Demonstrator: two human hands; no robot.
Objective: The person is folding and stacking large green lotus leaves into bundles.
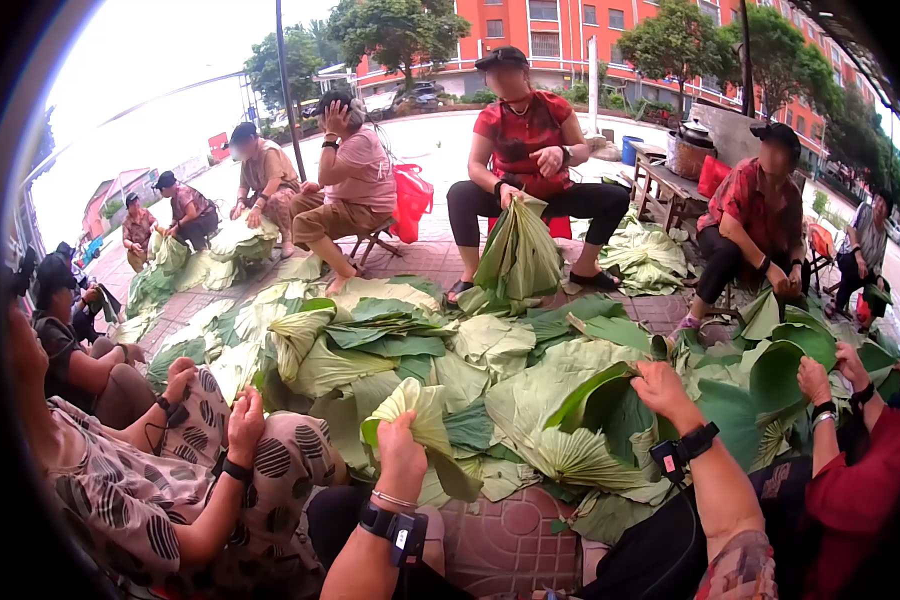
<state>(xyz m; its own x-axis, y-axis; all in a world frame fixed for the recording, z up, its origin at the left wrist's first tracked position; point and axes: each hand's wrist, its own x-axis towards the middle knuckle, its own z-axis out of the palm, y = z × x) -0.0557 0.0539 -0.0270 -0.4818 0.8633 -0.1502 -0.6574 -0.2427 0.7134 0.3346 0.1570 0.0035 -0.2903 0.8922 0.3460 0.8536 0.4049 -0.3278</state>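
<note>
My left hand [401, 452], with a bangle and a black strapped device at the wrist, is closed on a pale green lotus leaf [418, 408] whose folded edge stands up above the fist. To the right, my right hand [666, 392] grips the raised edge of a large lotus leaf [560, 400]. That leaf curls open toward me, its pale ribbed side spreading left over the pile. Beneath and beyond both hands lies a broad heap of lotus leaves [395, 345], some dark green, others showing light undersides.
A person in red [530, 140] sits opposite, holding a bunch of leaves [518, 255]. At my left sits a person in a patterned top [160, 490]; at my right, a red sleeve [865, 495]. Brick paving [510, 540] shows between my knees. A wooden table [660, 185] stands behind.
</note>
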